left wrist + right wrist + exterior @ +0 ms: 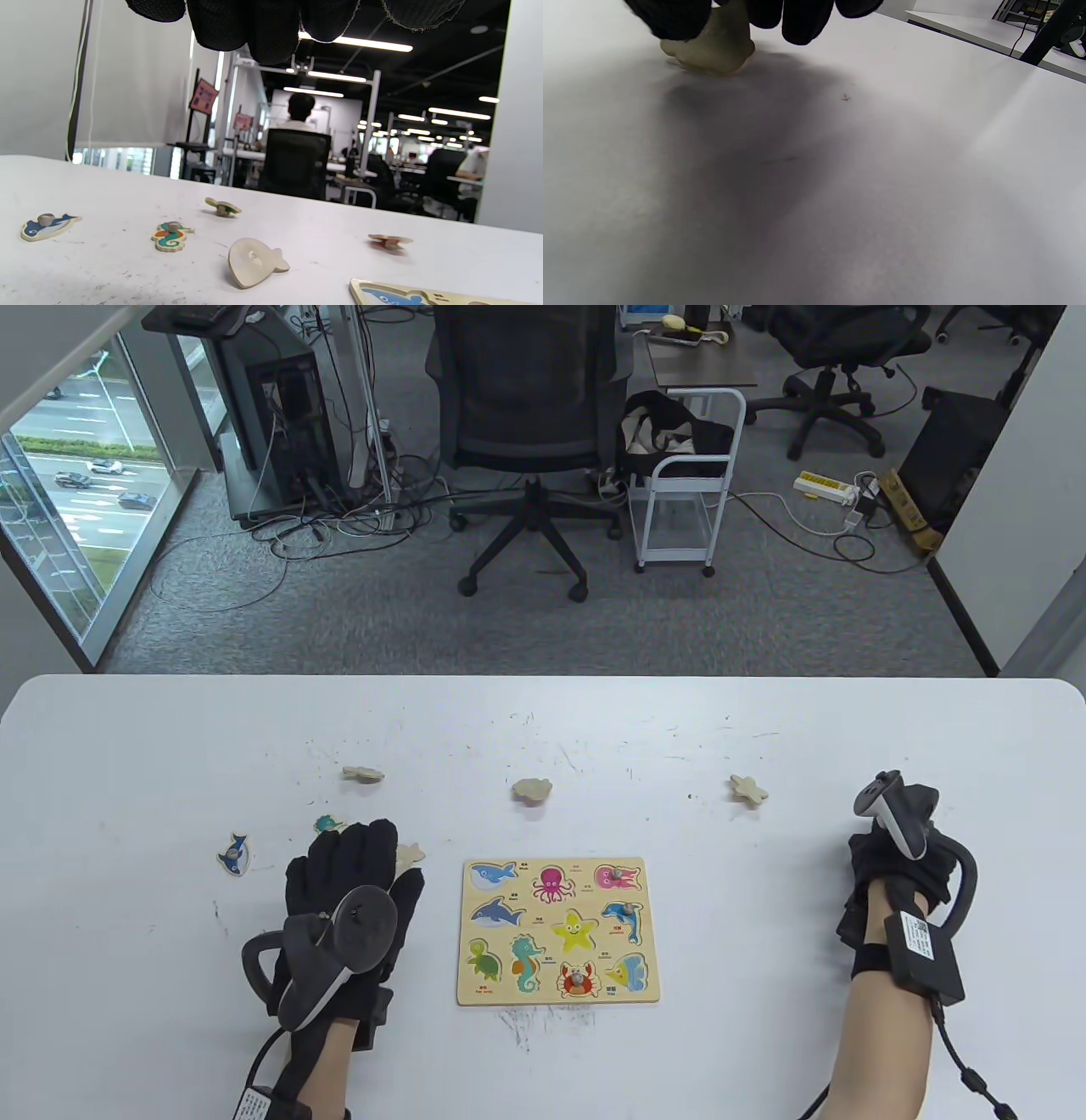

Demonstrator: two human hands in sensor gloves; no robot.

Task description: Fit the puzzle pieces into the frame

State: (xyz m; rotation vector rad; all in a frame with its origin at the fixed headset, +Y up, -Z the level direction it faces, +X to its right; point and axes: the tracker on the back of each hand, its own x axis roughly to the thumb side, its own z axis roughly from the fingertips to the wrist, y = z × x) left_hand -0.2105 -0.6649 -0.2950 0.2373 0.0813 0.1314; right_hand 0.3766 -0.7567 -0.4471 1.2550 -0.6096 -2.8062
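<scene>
A: Several pieces lie loose on the white table (127, 746). How far along is the job?

B: Early, I judge. The puzzle frame (560, 931) sits near the table's front edge, mid-table; only the crab slot (576, 978) seems to hold a pegged piece.

A: And the hands?

B: The left hand (352, 891), fingers straight, rests over a face-down fish piece (254, 262). The right hand (899, 865), towards the right edge, has its grip clamped on a pale piece (712, 46).

The table view is bright and sharp. Long ceiling lights (354, 41) glow in the left wrist view. A big dark shadow (746, 169) covers the blurry right wrist view.
</scene>
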